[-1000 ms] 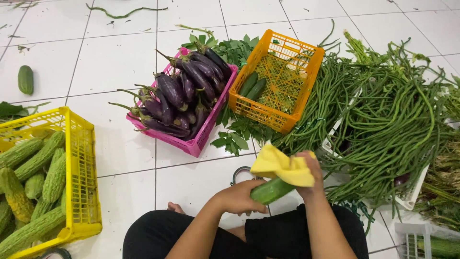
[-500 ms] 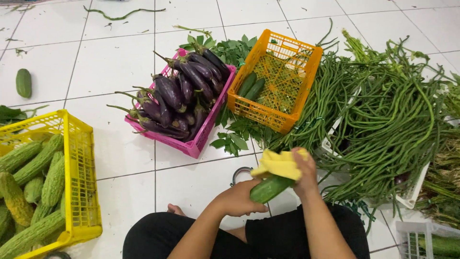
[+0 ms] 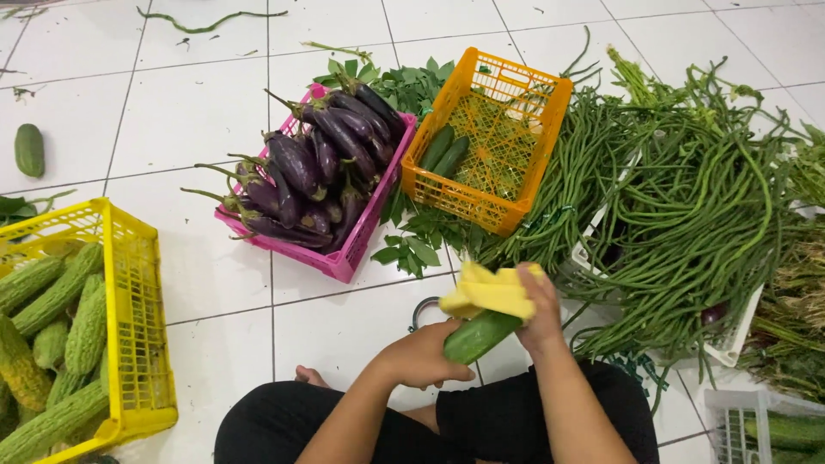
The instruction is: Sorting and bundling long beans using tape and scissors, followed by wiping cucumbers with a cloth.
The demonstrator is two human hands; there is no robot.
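Cucumber (image 3: 481, 335) gripped by left hand (image 3: 421, 357), cloth (image 3: 485, 292) clutched in right hand (image 3: 537, 314), could easily be dropped if squeezed loosely.

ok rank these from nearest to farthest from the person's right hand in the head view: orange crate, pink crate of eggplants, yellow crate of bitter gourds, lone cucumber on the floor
From the right hand:
1. orange crate, just above it.
2. pink crate of eggplants, up and to the left.
3. yellow crate of bitter gourds, far left.
4. lone cucumber, top left on the floor tiles.
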